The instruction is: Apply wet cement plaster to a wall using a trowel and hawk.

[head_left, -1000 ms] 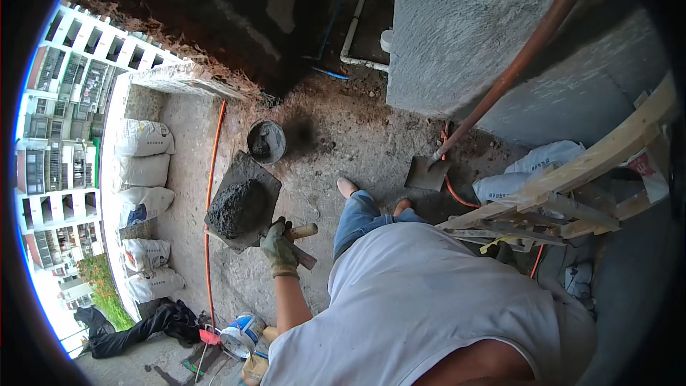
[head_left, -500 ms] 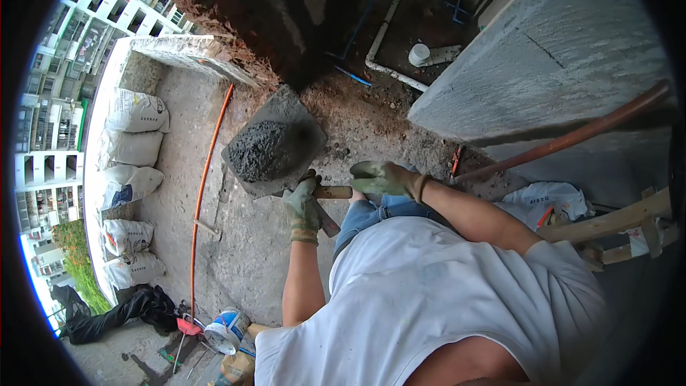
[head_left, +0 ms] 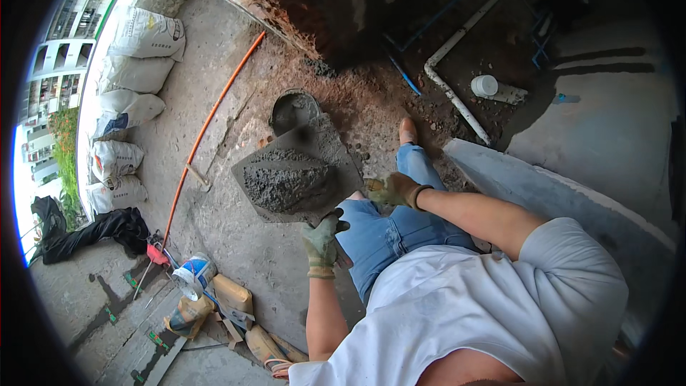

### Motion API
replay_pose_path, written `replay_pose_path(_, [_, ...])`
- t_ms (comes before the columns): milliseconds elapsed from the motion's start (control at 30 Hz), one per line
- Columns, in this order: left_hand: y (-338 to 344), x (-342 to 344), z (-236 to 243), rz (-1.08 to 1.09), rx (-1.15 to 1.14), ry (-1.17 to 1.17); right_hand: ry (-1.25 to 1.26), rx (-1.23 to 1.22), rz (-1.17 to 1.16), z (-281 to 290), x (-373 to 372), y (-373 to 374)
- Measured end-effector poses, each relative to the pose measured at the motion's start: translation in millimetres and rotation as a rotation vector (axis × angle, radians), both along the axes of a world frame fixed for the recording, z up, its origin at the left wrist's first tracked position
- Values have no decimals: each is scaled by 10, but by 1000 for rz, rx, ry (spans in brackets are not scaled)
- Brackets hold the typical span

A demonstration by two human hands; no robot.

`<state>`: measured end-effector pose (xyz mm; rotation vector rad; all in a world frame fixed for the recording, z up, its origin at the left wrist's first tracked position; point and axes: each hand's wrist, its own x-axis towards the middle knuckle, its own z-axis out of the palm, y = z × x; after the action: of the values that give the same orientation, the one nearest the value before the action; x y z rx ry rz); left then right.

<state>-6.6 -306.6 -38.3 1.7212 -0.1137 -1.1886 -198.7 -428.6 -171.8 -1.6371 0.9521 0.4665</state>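
My left hand (head_left: pixel 325 243), in a grey-green work glove, grips the near edge of a flat square mortar board (head_left: pixel 269 213). A heap of wet grey mortar (head_left: pixel 282 180) covers much of the board. My right hand (head_left: pixel 396 191), also gloved, is beside the board's right corner, with its fingers curled round what looks like a short wooden trowel handle (head_left: pixel 374 185). The trowel's blade is hard to tell from the mortar. Just beyond the board, partly hidden by it, stands a round dark bucket (head_left: pixel 294 109) with grey mortar in it.
Filled white sacks (head_left: pixel 146 34) line the low wall at left. An orange hose (head_left: pixel 218 104) runs across the concrete floor. A paint bucket (head_left: pixel 194 275) and brown bags (head_left: pixel 232 296) lie lower left. White pipe (head_left: pixel 457 96) and a low grey wall (head_left: pixel 550 193) are at right.
My view has shifted, bringing the mortar bucket into sight. My right hand, earlier stretched out beside the wooden handle, is now curled. The left hand still holds the board.
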Motion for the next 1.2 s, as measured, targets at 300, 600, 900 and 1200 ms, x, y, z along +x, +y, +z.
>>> replay_pose_path(300, [-20,91,-720,39,303,183,206,222,30,-181,-826,854])
replay_pose_path(600, [-522,534,-2132,-131,370,137,411,633,-867,87,-520,302])
replay_pose_path(900, [-1252,788,-4594,-268,360,94,-240,-587,-263,-2113,9,-2017])
replay_pose_path(1200, [-1790,881,-5637,-415,336,60,-271,-901,249,-3330,346,-3091])
